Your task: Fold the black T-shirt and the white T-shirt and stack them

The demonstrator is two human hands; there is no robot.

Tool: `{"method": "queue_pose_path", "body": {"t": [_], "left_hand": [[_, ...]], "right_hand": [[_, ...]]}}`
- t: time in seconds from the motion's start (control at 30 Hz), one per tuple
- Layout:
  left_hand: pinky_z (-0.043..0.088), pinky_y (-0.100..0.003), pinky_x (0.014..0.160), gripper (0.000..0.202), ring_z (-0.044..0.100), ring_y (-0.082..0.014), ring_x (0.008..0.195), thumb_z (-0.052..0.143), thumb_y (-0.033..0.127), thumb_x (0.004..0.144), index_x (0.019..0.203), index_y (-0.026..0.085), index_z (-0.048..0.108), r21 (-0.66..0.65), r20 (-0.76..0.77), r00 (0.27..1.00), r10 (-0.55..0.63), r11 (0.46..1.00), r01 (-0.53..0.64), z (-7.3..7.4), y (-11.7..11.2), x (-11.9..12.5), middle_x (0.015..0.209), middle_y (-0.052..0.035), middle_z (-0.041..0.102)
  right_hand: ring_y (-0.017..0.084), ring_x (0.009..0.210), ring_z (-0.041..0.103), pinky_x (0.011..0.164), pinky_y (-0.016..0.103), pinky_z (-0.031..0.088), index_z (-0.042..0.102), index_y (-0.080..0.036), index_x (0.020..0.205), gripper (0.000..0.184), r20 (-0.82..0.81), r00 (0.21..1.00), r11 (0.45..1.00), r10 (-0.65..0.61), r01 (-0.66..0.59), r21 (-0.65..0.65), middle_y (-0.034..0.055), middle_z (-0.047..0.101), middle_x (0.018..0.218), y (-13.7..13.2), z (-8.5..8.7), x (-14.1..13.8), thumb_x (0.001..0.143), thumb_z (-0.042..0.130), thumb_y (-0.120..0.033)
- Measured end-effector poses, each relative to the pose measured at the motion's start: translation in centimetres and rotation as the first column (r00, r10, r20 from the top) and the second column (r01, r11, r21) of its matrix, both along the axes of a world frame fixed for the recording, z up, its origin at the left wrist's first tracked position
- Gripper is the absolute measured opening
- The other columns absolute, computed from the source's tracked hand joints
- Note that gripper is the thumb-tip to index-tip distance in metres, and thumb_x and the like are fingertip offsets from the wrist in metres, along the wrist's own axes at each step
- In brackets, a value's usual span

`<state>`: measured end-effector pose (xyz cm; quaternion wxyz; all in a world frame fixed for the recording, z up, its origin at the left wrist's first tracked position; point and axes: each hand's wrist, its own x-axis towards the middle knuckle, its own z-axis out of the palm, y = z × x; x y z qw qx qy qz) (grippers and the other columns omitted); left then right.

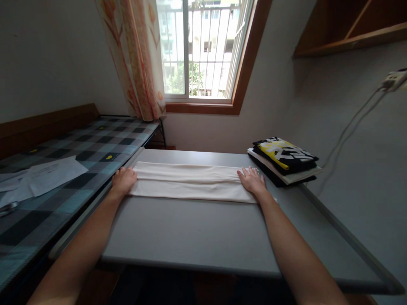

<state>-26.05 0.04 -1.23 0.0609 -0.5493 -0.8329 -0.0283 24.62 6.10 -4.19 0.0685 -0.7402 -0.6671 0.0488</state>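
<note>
A long strip of folded white cloth, probably a garment, lies across the grey table. Its lengthwise folds are slightly rumpled. At its left end my left hand rests palm down, fingers slightly bent and apart over the edge. My right hand lies on the other end with its fingers spread and the thumb toward the middle. Just beyond the right hand sits a stack of folded clothes; the top one is black with yellow and white print.
The grey table has a raised strip along its right side. To the left stands a bed with a checked cover and papers on it. A cord hangs from a wall socket. A wooden shelf juts out above right.
</note>
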Motion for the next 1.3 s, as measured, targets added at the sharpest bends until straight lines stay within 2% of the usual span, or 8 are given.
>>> {"method": "queue_pose_path", "body": {"t": [0.2,0.33,0.47,0.67,0.87,1.13,1.23,1.3], "left_hand": [[0.049,-0.041,0.085,0.052,0.062,-0.0365,0.106,0.041,0.045,0.089,0.117,0.006,0.061,-0.049,0.111,0.987,0.114,0.993,-0.109,0.7,0.2,0.0,0.114,-0.0254,0.065],[0.047,-0.045,0.086,0.052,0.061,-0.0401,0.109,0.036,0.040,0.092,0.120,0.003,0.058,-0.048,0.139,0.977,0.162,0.987,-0.156,1.1,0.2,0.0,0.114,-0.0289,0.065],[0.047,-0.048,0.085,0.050,0.061,-0.0421,0.108,0.033,0.035,0.092,0.124,0.003,0.053,-0.073,0.153,0.977,0.148,0.988,-0.138,1.1,0.3,-0.1,0.114,-0.0299,0.064],[0.049,-0.035,0.084,0.046,0.064,-0.0307,0.106,0.045,0.034,0.088,0.128,0.012,0.049,-0.003,0.207,0.976,0.068,0.998,-0.069,0.3,0.9,-1.7,0.116,-0.0196,0.067],[0.050,-0.033,0.080,0.040,0.065,-0.0312,0.102,0.053,0.035,0.083,0.114,0.012,0.062,0.037,0.256,0.966,0.038,0.998,-0.049,-0.4,1.4,-3.1,0.108,-0.0164,0.070],[0.050,-0.027,0.073,0.042,0.068,-0.0256,0.090,0.053,0.032,0.078,0.115,0.015,0.065,0.152,0.342,0.939,-0.041,0.988,-0.012,0.2,1.1,-2.5,0.099,-0.0099,0.073],[0.050,-0.025,0.070,0.043,0.069,-0.0244,0.085,0.053,0.029,0.076,0.113,0.012,0.067,0.110,0.404,0.914,-0.041,0.994,-0.004,0.5,1.0,-2.4,0.094,-0.0094,0.073],[0.051,-0.026,0.073,0.044,0.069,-0.0263,0.090,0.053,0.029,0.076,0.114,0.011,0.067,0.076,0.400,0.916,-0.026,0.997,-0.004,0.7,0.9,-2.5,0.097,-0.0107,0.073]], "right_hand": [[0.031,0.146,0.017,0.115,0.054,0.018,0.034,-0.022,0.151,0.070,0.026,0.999,1.000,-0.024,0.024,-0.019,0.0136,0.021,0.159,0.0,0.1,-0.1,0.096,0.011,-0.060],[0.031,0.146,0.018,0.115,0.054,0.018,0.034,-0.022,0.151,0.071,0.028,0.999,1.000,-0.021,0.022,-0.019,0.0133,0.023,0.159,-0.2,0.3,-0.1,0.096,0.009,-0.060],[0.030,0.146,0.018,0.115,0.053,0.019,0.034,-0.023,0.151,0.070,0.036,0.999,0.999,-0.026,0.027,-0.023,0.0128,0.023,0.159,-0.2,0.4,-0.2,0.096,0.009,-0.059],[0.030,0.146,0.018,0.114,0.054,0.018,0.035,-0.024,0.150,0.071,0.027,0.999,1.000,-0.017,0.017,-0.015,0.0128,0.023,0.159,-0.1,0.2,0.0,0.096,0.009,-0.061],[0.031,0.146,0.017,0.114,0.056,0.018,0.035,-0.023,0.150,0.072,0.008,1.000,1.000,-0.017,0.018,-0.017,0.0134,0.023,0.159,-0.2,0.2,-0.1,0.095,0.009,-0.061],[0.031,0.146,0.019,0.114,0.055,0.019,0.035,-0.022,0.150,0.071,0.033,0.999,1.000,-0.018,0.019,-0.017,0.0133,0.024,0.159,-0.3,0.3,-0.2,0.096,0.010,-0.060],[0.030,0.146,0.020,0.114,0.055,0.020,0.035,-0.023,0.150,0.070,0.043,0.999,1.000,-0.017,0.018,-0.024,0.0124,0.024,0.159,-0.3,0.3,-0.2,0.096,0.010,-0.060],[0.030,0.146,0.019,0.114,0.055,0.019,0.034,-0.023,0.151,0.070,0.043,0.999,0.999,-0.018,0.019,-0.029,0.0123,0.023,0.159,-0.3,0.4,-0.2,0.096,0.010,-0.060]]}}
